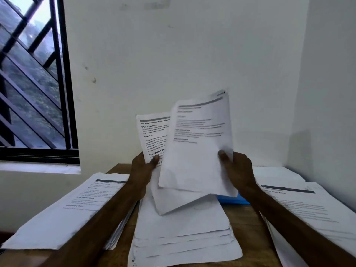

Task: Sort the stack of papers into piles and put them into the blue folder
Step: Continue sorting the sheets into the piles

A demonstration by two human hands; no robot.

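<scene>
With my left grip point(142, 170) pinching the sheaf point(152, 135) and my right grip point(238, 170) pinching the front sheet point(200, 147), I should slide that sheet clear and read its heading before laying it down, the folder point(234, 199) lying just under my right grip

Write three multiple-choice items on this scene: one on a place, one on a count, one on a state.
1. The blue folder lies:
A) on the windowsill
B) on the table, near the right hand
C) on the floor

2. Hands holding paper:
A) none
B) one
C) two

3. The front sheet is:
A) flat on the table
B) raised off the table
C) balled up

Key:
1 B, blue shows below the right wrist.
2 C, the left hand pinches a printed sheet and the right hand pinches the front sheet.
3 B, it is held up above the middle pile.
</scene>
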